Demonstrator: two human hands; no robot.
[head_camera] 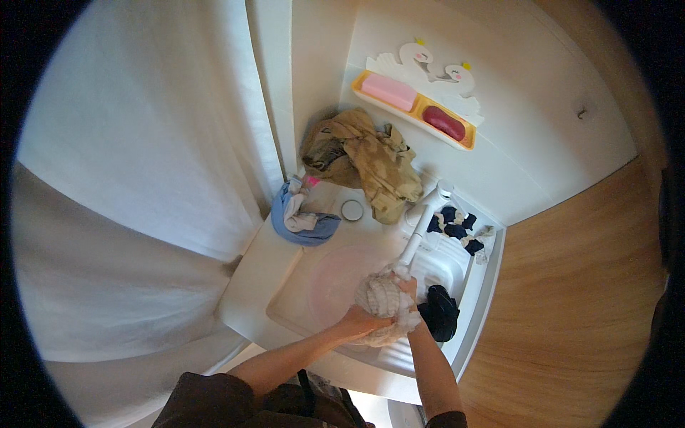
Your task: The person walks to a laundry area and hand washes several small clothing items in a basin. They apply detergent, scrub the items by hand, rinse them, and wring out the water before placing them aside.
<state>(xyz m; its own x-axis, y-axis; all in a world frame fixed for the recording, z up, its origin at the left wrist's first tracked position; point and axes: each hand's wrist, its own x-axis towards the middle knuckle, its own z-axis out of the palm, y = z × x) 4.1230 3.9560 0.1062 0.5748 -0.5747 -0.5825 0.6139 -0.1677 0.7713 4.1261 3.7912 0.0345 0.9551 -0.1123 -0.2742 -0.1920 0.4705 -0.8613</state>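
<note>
Both hands grip a soapy, off-white knitted cloth (382, 295) over the right part of the white sink (291, 310). My left hand (365, 322) holds its near left side, fingers partly hidden by cloth and foam. My right hand (408, 289) grips the far right side, with white lather over the fingers. The spout of the white faucet (420, 230) ends just above the cloth. A pinkish round basin (334, 283) sits in the sink, left of the cloth. Close to my right wrist, a wet black cloth (441, 314) lies on the ribbed washboard surface (441, 262).
Khaki clothing (374, 160) is heaped behind the sink. A blue cloth (307, 230) lies at its left. Small dark fabric pieces (455, 230) rest at back right. A two-part soap dish (420, 109) hangs on the wall. A white curtain (160, 134) borders the left, a wood panel (562, 289) the right.
</note>
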